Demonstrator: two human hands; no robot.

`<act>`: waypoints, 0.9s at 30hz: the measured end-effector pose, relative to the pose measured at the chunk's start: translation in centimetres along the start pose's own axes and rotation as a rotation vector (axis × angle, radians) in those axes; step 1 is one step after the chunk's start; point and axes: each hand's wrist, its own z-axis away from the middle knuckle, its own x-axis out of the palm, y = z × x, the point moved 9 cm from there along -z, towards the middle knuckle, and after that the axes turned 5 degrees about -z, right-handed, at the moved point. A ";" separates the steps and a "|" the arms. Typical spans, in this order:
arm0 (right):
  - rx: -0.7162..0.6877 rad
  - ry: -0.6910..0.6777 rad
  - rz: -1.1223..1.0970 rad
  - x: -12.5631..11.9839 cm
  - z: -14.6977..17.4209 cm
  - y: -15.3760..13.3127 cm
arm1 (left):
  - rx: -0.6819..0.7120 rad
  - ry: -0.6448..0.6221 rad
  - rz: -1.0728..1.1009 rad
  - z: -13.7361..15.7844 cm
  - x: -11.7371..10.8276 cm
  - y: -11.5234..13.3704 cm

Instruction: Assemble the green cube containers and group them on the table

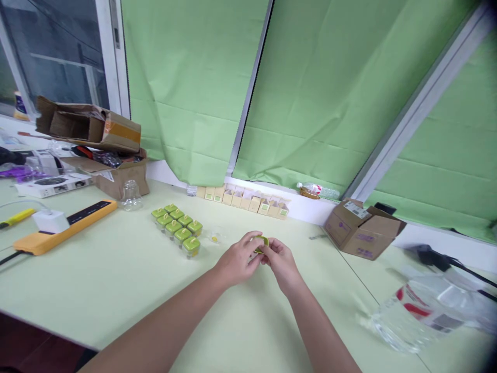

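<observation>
Both my left hand (241, 259) and my right hand (280, 260) are closed around one small green lid (262, 242) above the middle of the table. My fingers cover most of it, so I cannot tell whether a container is under it. To the left of my hands stand several small clear containers (191, 246) with green lids, grouped in two rows. Between that group and my left hand lies a clear plastic piece (214, 236) with a spot of yellow.
Several small cardboard boxes (254, 203) line the wall. Open cartons (123, 178) and an orange power strip (64, 228) are at left, beside a clear jar (131, 196). A brown carton (361, 228) and a large water bottle (423, 311) stand at right.
</observation>
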 end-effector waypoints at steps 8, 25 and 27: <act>0.130 -0.185 -0.208 1.4 0.6 -0.2 | -0.013 0.155 0.166 -0.4 -1.4 -0.4; -0.024 -0.143 -0.187 2.2 0.5 -0.6 | -0.203 0.316 0.277 -0.7 -3.2 -0.9; -0.062 -0.112 -0.156 2.0 0.5 -0.8 | -0.195 0.304 0.270 -0.6 -3.1 -0.9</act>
